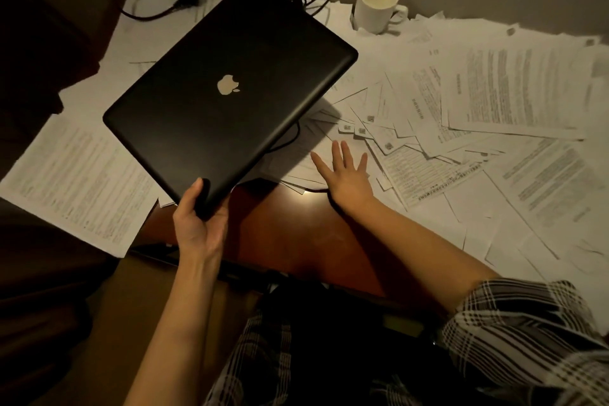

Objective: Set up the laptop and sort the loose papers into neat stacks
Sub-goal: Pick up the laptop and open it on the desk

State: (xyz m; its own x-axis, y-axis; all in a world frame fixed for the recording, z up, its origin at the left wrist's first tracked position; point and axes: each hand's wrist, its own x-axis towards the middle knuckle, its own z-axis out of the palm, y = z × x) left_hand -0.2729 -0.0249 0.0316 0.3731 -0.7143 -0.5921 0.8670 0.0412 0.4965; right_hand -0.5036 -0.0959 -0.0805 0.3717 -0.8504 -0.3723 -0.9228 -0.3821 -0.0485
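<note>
Two hands at an early stage of the task. Left hand (201, 224) grips the near corner of the closed laptop (227, 92), thumb on the lid and fingers curled beneath, holding it tilted in the air above the desk (290, 231); its far end hangs over the papers (494, 128) near the mug (379, 6). Right hand (346, 175) lies flat, fingers straight and spread, holding nothing, with the palm at the edge of the bare wood and the fingertips on the sheets. Papers cover most of the desk in a loose overlapping spread, at many angles; no squared stack is visible anywhere. A black cable (155, 10) loops over the sheets at the far left, and another dark lead shows under the laptop's shadow; whether either is plugged into the laptop cannot be told. Judged from this layout, neither part of the task is done: the laptop is not yet set down or opened, and sorting has not begun. A small patch of wood in front of the person is the only uncovered area, likely the spot for the laptop once cleared further.
</note>
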